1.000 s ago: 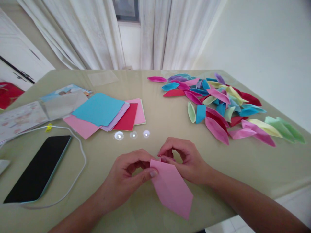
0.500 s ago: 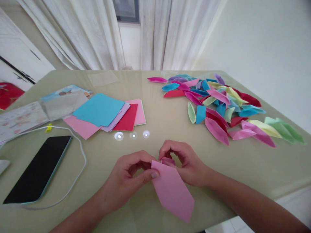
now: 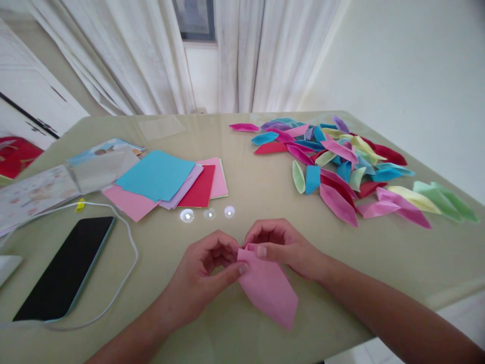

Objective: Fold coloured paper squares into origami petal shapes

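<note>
A piece of pink folded paper (image 3: 271,290) is held between both hands near the table's front edge, its pointed end hanging down to the right. My left hand (image 3: 210,273) pinches its upper left corner, thumb on the near face and fingers behind. My right hand (image 3: 286,247) grips the top edge from the right, thumb laid flat over the paper and fingers curled behind. A small fold shows at the top between the two hands. What the fingertips do behind the paper is hidden.
Many folded paper pieces (image 3: 341,156) in several colours lie heaped at the back right. Flat coloured sheets (image 3: 157,174) are stacked left of centre, beside printed packaging (image 3: 38,194). A black phone (image 3: 66,268) and a white cable (image 3: 131,242) lie on the left of the table (image 3: 242,333).
My right thumb has moved from behind the paper's edge onto its near face, pressing the top fold down. The paper's lower tip has shifted slightly up and left.
</note>
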Demonstrator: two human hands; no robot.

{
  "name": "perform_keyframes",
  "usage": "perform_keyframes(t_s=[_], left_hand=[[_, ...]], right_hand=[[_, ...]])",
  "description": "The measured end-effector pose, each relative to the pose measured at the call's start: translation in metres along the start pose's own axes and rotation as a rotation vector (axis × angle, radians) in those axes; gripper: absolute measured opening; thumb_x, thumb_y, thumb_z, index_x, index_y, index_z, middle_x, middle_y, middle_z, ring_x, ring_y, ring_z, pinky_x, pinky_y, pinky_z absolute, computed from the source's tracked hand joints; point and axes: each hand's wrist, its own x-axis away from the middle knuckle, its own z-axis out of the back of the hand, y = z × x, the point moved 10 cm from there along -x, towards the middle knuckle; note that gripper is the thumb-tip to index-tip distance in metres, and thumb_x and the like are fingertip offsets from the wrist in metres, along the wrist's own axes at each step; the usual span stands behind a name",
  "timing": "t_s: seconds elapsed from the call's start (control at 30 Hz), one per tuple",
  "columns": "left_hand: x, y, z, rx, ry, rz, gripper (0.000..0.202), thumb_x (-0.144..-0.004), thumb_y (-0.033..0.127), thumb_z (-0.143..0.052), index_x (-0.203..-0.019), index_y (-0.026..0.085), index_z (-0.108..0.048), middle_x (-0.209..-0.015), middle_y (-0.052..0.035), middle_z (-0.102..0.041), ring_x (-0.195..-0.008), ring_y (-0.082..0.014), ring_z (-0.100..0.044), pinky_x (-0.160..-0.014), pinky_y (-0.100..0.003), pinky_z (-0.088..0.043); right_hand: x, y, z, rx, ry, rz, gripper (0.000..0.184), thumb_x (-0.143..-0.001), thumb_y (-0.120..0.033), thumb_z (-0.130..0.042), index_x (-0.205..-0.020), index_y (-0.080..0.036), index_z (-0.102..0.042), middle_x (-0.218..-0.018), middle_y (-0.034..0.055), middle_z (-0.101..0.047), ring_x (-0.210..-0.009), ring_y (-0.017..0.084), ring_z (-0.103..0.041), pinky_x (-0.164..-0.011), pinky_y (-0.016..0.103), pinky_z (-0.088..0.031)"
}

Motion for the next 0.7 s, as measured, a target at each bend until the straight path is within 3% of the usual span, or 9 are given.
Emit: perform_keyframes(t_s=[0.1,0.3,0.47,0.7], left_hand=[[0.0,0.005,0.004,-0.031,0.048,-0.022,0.019,-0.086,0.03,-0.084,-0.091,0.019,-0.069,-0.085,-0.0009,-0.071,-0.079,-0.0136,-0.066,-0.069,-0.022,-0.052],[-0.002,0.004,0.003,-0.04,0.031,-0.007,0.019,-0.093,0.036,-0.076,-0.097,0.019,-0.069,-0.092,-0.0049,-0.075,-0.085,-0.0178,-0.071,-0.076,-0.028,-0.057],[-0.001,0.01,0.01,-0.134,0.107,-0.066,0.017,-0.089,0.033,-0.081,-0.095,0.021,-0.069,-0.087,-0.0007,-0.073,-0.081,-0.0149,-0.07,-0.073,-0.024,-0.057],[0.004,0.024,0.014,-0.314,0.137,-0.207,0.008,-0.095,0.028,-0.072,-0.101,0.025,-0.075,-0.093,-0.0017,-0.076,-0.085,-0.0162,-0.071,-0.078,-0.025,-0.058]], right_hand=[[0.001,-0.002,0.002,0.076,0.02,0.021,0.031,-0.078,-0.036,-0.091,-0.093,-0.014,-0.076,-0.081,0.0011,-0.069,-0.069,0.011,-0.061,-0.06,0.02,-0.044],[0.001,-0.009,0.003,0.09,0.054,0.087,0.029,-0.084,-0.04,-0.086,-0.099,-0.016,-0.077,-0.086,0.002,-0.072,-0.072,0.012,-0.063,-0.061,0.021,-0.046],[0.0,-0.009,0.006,0.108,0.071,0.081,0.029,-0.093,-0.045,-0.076,-0.1,-0.017,-0.076,-0.082,0.0011,-0.07,-0.062,0.009,-0.057,-0.052,0.019,-0.04],[0.0,-0.02,0.005,0.163,0.056,0.179,0.023,-0.096,-0.038,-0.074,-0.094,-0.016,-0.08,-0.082,0.0035,-0.075,-0.072,0.013,-0.064,-0.063,0.023,-0.048]])
